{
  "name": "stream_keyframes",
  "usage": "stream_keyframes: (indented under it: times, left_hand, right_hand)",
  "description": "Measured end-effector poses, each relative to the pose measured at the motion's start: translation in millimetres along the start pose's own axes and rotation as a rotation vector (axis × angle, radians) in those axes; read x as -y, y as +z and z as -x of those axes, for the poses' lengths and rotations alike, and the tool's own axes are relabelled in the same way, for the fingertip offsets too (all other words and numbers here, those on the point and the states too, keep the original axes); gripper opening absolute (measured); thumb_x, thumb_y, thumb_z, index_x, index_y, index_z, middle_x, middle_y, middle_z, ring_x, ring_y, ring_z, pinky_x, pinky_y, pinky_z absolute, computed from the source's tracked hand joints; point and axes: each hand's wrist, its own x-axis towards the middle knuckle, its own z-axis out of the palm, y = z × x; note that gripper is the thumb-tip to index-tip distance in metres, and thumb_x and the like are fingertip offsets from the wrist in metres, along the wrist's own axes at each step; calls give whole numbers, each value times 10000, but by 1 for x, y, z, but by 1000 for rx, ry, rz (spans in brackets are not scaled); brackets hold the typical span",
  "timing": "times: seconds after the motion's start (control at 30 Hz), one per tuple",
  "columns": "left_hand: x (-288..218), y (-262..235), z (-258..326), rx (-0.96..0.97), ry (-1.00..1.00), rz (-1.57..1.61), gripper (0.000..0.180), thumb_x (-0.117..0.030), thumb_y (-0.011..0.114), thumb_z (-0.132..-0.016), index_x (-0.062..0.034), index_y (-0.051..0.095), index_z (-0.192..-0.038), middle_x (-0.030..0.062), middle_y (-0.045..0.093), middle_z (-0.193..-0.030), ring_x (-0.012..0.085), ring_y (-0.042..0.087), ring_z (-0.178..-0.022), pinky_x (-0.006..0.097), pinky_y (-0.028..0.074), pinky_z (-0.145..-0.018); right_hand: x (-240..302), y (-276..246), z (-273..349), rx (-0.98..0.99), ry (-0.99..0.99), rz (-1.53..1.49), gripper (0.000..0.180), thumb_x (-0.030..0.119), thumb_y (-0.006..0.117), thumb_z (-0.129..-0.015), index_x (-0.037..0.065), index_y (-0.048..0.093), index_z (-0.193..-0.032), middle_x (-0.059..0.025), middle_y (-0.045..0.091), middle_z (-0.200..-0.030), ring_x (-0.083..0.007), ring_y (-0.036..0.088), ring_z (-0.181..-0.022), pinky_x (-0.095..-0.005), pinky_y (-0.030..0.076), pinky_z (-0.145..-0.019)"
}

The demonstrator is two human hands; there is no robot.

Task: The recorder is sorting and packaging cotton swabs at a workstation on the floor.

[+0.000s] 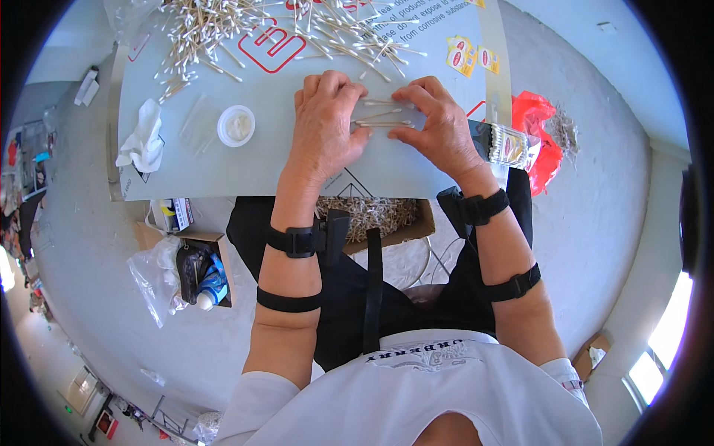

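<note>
A few loose cotton swabs [383, 124] lie crosswise between my two hands over the table. My left hand [325, 123] is curled at their left ends, thumb below and fingertips above. On the other side my right hand [437, 128] bends its thumb and forefinger around the right ends; the swabs sit slightly apart from one another. Just beyond the fingers spreads a big loose pile of cotton swabs [204, 33], with more stray ones toward the right. Beside my right wrist stands a clear pack filled with swabs [508, 145].
Left on the table [260, 167] are a round white dish [236, 126], clear plastic sleeves [197, 125] and a crumpled white tissue [143, 137]. Yellow labels [462, 57] lie at the far right. A carton of swabs [416, 224] sits below the edge; a red bag [549, 152] is beyond the right side.
</note>
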Motion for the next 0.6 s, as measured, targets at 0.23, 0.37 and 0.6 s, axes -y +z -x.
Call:
stream_keyframes:
  times: [0.23, 0.37, 0.6]
  left_hand:
    - [-2, 5, 2, 31, 42, 49, 366, -33, 797, -600, -76, 651, -933, 32, 558, -988, 261, 519, -1005, 392, 417, -905]
    - [-3, 7, 1, 19, 62, 57, 314, -23, 787, -619, -81, 650, -896, 33, 563, -938, 257, 531, -950, 381, 436, -856]
    - [-10, 16, 1, 73, 131, 65, 222, -20, 776, -630, -66, 628, -789, 24, 578, -842, 257, 545, -863, 384, 456, -784]
  right_hand:
    - [-7, -1, 8, 39, 69, -21, 353, 61, 796, -687, 42, 678, -1019, -69, 584, -1018, -216, 599, -895, -313, 497, -774]
    - [-8, 1, 11, -20, 67, -96, 280, 71, 785, -679, 67, 672, -935, -96, 595, -939, -299, 627, -871, -375, 516, -751]
    - [-11, -8, 19, 50, 117, -123, 171, 72, 759, -718, 44, 668, -860, -100, 591, -859, -280, 637, -782, -357, 506, -683]
